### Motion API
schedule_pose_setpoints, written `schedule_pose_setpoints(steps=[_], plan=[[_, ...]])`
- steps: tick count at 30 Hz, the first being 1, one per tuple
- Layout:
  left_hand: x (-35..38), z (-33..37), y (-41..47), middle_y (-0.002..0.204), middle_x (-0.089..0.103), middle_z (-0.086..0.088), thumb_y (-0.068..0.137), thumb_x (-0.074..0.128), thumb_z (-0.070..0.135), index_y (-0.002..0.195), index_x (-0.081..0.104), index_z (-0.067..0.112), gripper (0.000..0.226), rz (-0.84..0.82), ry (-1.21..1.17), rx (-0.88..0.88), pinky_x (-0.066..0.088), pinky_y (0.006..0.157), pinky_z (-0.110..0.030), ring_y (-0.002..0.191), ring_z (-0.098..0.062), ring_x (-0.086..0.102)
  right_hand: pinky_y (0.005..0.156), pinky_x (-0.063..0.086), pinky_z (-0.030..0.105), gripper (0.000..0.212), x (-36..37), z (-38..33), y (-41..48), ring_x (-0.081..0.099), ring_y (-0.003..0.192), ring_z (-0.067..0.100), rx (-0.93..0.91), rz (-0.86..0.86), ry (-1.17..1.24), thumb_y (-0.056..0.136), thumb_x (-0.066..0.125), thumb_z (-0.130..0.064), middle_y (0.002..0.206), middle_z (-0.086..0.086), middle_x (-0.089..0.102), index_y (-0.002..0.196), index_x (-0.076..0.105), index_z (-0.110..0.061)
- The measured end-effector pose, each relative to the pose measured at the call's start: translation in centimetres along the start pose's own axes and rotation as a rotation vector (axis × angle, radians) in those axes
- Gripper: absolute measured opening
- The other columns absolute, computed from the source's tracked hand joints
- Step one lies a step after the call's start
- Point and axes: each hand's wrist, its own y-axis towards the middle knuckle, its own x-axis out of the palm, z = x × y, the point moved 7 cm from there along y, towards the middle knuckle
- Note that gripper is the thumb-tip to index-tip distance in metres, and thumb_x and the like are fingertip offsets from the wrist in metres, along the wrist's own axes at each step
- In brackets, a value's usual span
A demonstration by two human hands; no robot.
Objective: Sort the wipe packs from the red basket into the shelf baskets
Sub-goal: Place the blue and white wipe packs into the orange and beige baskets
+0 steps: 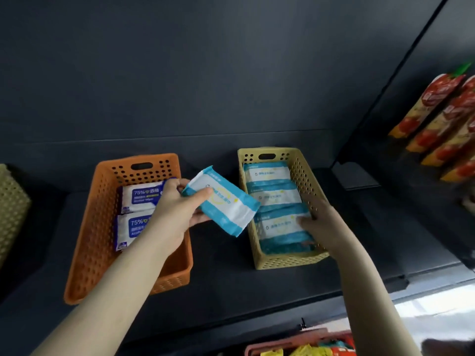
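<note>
At the far left edge a woven basket (11, 209) is cut off by the frame. Beside it, with a dark gap between, the orange basket (87, 240) holds two white packs (140, 197) against its far end, its near half open. They read "75%"; the smaller print is blurred. Your left grip (177, 209) is clamped on the blue-and-white wipe pack (226, 204), tilted above the bare strip of shelf (223, 268) between the two baskets. The yellow basket (290, 260) is filled end to end with matching packs (267, 174). Your right grip (323, 224) sits at its right wall, thumb on the nearest pack; you cannot tell whether it clasps the wall. The red basket (282, 346) lies below the shelf edge.
</note>
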Motion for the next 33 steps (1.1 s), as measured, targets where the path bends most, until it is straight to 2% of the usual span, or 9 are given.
schedule_pose_setpoints(steps=[3,8,16,22,24,26,29,31,33], plan=[[0.4,-0.1,1.0,0.104,0.069,-0.011,0.088,0.066,0.010,0.096,0.051,0.014,0.018,0.007,-0.047,0.002,0.060,0.065,-0.034,0.090,-0.018,0.071,0.065,0.057,0.028,0.057,-0.1,-0.2,0.1,0.064,0.093,0.017,0.003,-0.020,-0.170,0.089,0.054,-0.005,0.121,0.004,0.057,0.138,0.043,-0.034],[1.0,-0.6,2.6,0.108,0.070,-0.013,0.089,0.066,0.015,0.087,0.050,0.010,0.017,0.010,-0.065,-0.023,0.060,0.072,-0.036,0.099,-0.023,0.070,0.059,0.051,0.021,0.045,0.4,-0.4,-0.2,0.056,0.080,0.008,0.022,-0.025,-0.394,0.090,0.057,-0.014,0.106,-0.002,0.052,0.132,0.049,-0.028],[1.2,-0.8,3.1,0.107,0.070,-0.012,0.090,0.064,0.015,0.084,0.050,0.009,0.016,-0.002,-0.076,-0.010,0.060,0.068,-0.031,0.100,-0.021,0.069,0.056,0.043,0.017,0.035,0.5,-1.1,-0.6,0.055,0.085,0.014,-0.053,-0.001,-0.582,0.090,0.064,-0.018,0.114,0.001,0.058,0.124,0.057,-0.025],[1.8,-0.5,2.9,0.106,0.071,-0.011,0.091,0.062,0.013,0.086,0.050,0.007,0.014,-0.059,-0.080,-0.010,0.061,0.070,-0.032,0.101,-0.020,0.069,0.075,0.053,0.024,0.041,0.4,-1.7,-0.8,0.057,0.091,0.014,-0.068,0.035,-0.682,0.090,0.064,-0.021,0.124,0.003,0.059,0.131,0.057,-0.025],[2.2,-0.5,2.8,0.105,0.072,-0.010,0.091,0.062,0.012,0.093,0.052,0.007,0.011,-0.099,-0.090,-0.009,0.061,0.073,-0.033,0.101,-0.020,0.069,0.080,0.057,0.031,0.040,0.2,-2.8,-0.9,0.062,0.095,0.016,-0.124,0.125,-0.586,0.090,0.064,-0.029,0.120,0.001,0.061,0.129,0.059,-0.023],[2.8,-0.6,2.8,0.103,0.073,-0.009,0.091,0.062,0.011,0.103,0.055,0.006,0.016,-0.141,-0.106,-0.005,0.060,0.074,-0.034,0.100,-0.019,0.070,0.080,0.057,0.032,0.034,0.1,-4.1,-0.9,0.067,0.095,0.013,-0.151,0.159,-0.269,0.091,0.060,-0.042,0.109,-0.006,0.068,0.120,0.064,-0.025],[4.5,-0.7,2.7,0.103,0.073,-0.008,0.091,0.062,0.009,0.111,0.055,0.006,0.021,-0.211,-0.088,-0.009,0.060,0.075,-0.033,0.096,-0.016,0.071,0.086,0.056,0.035,0.037,2.6,-4.8,-0.2,0.070,0.096,0.011,-0.008,-0.074,0.315,0.089,0.057,-0.053,0.104,-0.006,0.073,0.117,0.061,-0.028],[5.8,-0.8,2.7,0.103,0.072,-0.008,0.091,0.061,0.010,0.110,0.056,0.008,0.019,-0.259,-0.053,0.001,0.060,0.078,-0.033,0.094,-0.015,0.072,0.085,0.057,0.037,0.044,3.9,-4.8,0.7,0.071,0.097,0.017,0.059,-0.143,0.519,0.087,0.066,-0.040,0.111,0.004,0.072,0.123,0.057,-0.017],[6.8,-0.7,2.9,0.104,0.071,-0.003,0.093,0.060,0.015,0.108,0.059,0.011,0.015,-0.272,-0.004,0.045,0.057,0.086,-0.032,0.097,-0.012,0.070,0.074,0.059,0.036,0.029,2.9,-4.7,2.2,0.073,0.091,0.023,0.047,0.015,0.633,0.086,0.070,-0.021,0.107,0.012,0.072,0.112,0.062,-0.009]])
